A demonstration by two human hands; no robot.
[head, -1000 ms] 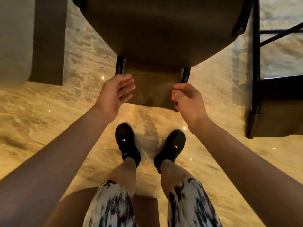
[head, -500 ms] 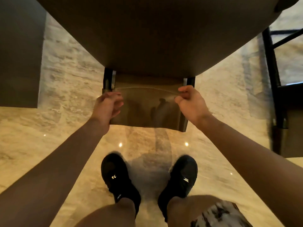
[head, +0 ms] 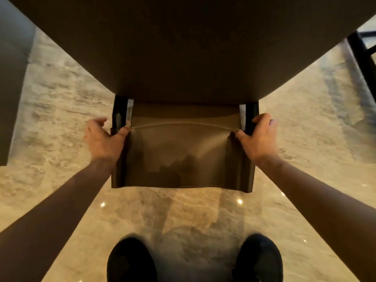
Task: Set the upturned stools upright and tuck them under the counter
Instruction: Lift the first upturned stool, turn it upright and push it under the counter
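A brown leather stool fills the upper view: its wide seat (head: 183,47) is above and its low backrest (head: 183,155) hangs toward me, joined by two black metal posts. My left hand (head: 103,139) grips the backrest's left edge, thumb on the front face by the left post (head: 120,115). My right hand (head: 260,137) grips the right edge, fingers curled round the right post (head: 250,117). The stool's legs are hidden.
Polished beige marble floor (head: 183,216) lies below, with my two black shoes (head: 132,261) at the bottom edge. A dark panel (head: 12,98) stands at the left. Black legs of another stool (head: 364,53) show at the upper right.
Both hands went from reaching for the backrest to gripping its two side edges. The stool now looms larger and closer, and the second stool has slid almost out of view at the right.
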